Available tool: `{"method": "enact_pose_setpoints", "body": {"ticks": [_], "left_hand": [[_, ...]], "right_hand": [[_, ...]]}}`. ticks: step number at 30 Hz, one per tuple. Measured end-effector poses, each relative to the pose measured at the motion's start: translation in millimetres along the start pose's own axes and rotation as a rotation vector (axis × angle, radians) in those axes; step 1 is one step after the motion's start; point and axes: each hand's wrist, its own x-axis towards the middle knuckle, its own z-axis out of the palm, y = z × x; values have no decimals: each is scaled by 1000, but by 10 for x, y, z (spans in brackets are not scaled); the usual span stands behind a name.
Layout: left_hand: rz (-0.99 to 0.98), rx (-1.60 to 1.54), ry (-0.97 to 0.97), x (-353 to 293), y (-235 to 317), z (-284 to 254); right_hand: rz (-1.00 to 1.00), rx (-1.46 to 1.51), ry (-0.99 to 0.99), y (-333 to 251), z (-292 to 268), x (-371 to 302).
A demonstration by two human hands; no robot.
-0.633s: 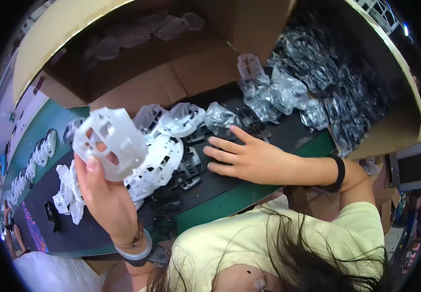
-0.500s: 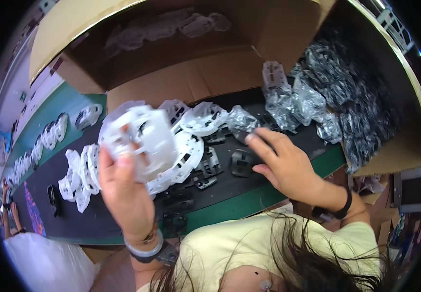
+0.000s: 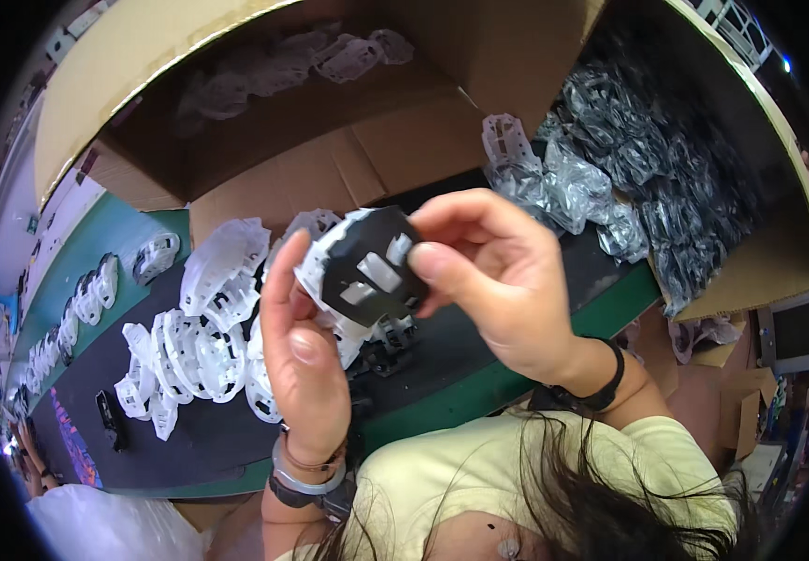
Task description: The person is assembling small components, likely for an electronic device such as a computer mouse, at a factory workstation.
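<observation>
Right hand [image 3: 515, 294] moved inward, pinching black panel [image 3: 374, 259]; left hand [image 3: 308, 379] holds — seemingly — white shell [image 3: 312, 271]; green edge [image 3: 461, 388] below.

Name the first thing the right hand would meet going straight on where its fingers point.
The black slotted part, pinched in the right hand itself. Beyond it come the white shell and seemingly the left hand, though depth is unclear.

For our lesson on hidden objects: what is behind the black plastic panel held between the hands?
Behind the black plastic panel, a white plastic shell shows along its left edge, and pale patches show through its openings. The panel covers the rest, so that cannot be seen.
</observation>
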Motion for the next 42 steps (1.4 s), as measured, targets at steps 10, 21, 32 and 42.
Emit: {"method": "enact_pose_setpoints", "body": {"ticks": [10, 21, 32, 42], "left_hand": [[56, 78, 203, -60, -22, -27], [-16, 24, 192, 7, -20, -166], [-45, 89, 7, -14, 75, -255], [-20, 246, -4, -54, 36, -271]], "right_hand": [[-18, -338, -101, 208, 145, 105], [104, 32, -297, 401, 65, 178], [-67, -274, -333, 356, 11, 96], [108, -152, -318, 253, 3, 60]]}}
